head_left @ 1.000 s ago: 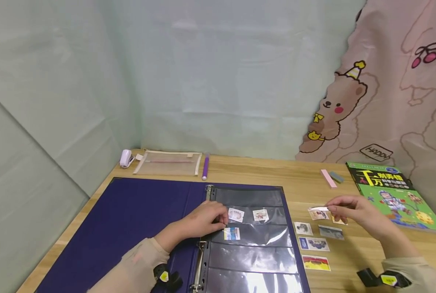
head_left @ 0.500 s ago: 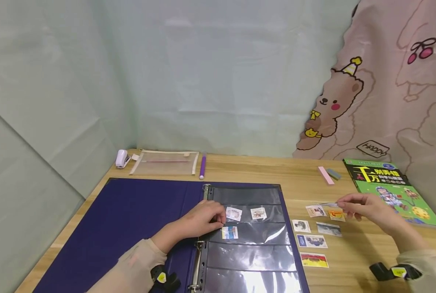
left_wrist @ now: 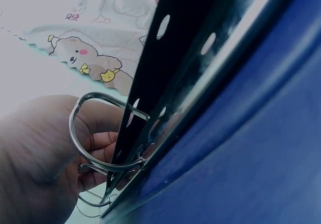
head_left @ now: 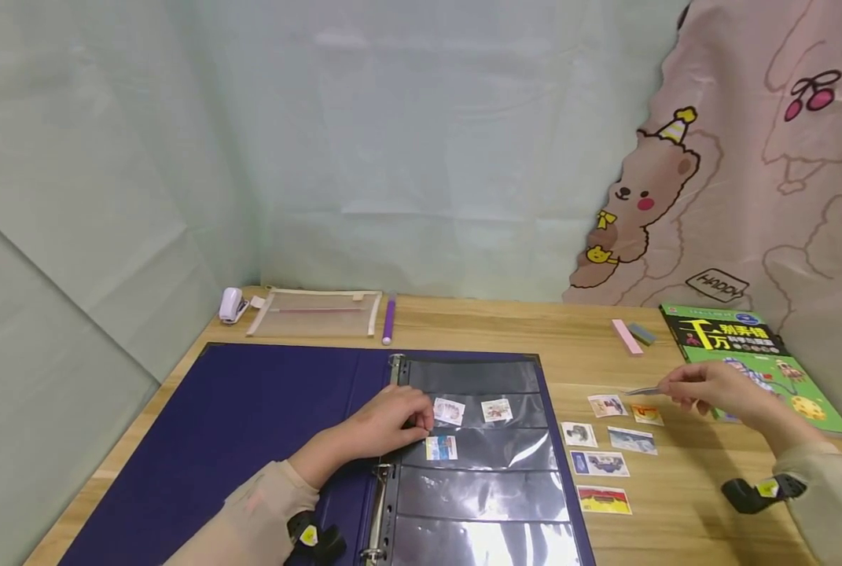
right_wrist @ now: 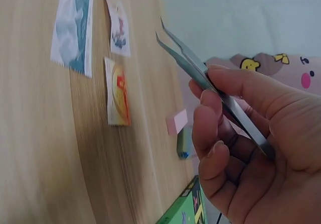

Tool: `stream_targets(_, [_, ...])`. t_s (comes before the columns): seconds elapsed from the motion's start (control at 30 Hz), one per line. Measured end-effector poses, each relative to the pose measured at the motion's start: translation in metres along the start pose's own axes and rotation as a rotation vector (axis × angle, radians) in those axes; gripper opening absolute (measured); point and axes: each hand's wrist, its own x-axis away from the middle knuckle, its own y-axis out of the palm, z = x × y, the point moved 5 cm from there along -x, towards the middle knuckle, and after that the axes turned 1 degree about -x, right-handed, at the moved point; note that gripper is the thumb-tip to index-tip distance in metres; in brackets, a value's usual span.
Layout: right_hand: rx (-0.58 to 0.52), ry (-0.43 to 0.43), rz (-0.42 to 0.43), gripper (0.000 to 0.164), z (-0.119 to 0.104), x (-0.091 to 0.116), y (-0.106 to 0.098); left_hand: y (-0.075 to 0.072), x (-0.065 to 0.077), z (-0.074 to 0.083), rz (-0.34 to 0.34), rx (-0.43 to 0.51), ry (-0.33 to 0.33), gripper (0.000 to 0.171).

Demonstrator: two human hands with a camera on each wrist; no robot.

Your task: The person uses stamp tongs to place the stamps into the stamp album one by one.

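My right hand holds metal tweezers, their bent tips apart with nothing between them. In the head view the tips point left, just beside a pale pictured stamp and an orange stamp on the table. My left hand rests on the inner side of a black pocket page, fingers loosely curled, beside the metal rings of an open blue binder. Near its fingertips, the pockets hold a pinkish stamp, a blue one and, farther right, another stamp.
Right of the binder lie a grey stamp, a landscape stamp, a blue-white one and a red-yellow one. Behind stand a stapler, mesh pouch, purple pen, pink block and green book.
My right hand has drawn the tweezers right, away from the pale stamp, which lies on the table; the orange stamp is now uncovered. The left hand stays in place.
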Motion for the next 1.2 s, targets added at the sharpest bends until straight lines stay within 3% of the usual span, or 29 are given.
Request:
stream_targets(0.27, [0.035, 0.062, -0.020, 0.037, 0.008, -0.006, -0.004, 0.000, 0.000, -0.001, -0.002, 0.004, -0.003, 0.011])
stream_targets(0.5, [0.059, 0.061, -0.057, 0.034, 0.011, -0.012, -0.009, -0.001, 0.000, -0.001, 0.007, 0.003, 0.000, 0.012])
stream_targets(1.2, [-0.006, 0.032, -0.202, 0.031, 0.014, -0.021, -0.007, 0.001, 0.000, -0.002, 0.019, 0.001, 0.007, 0.013])
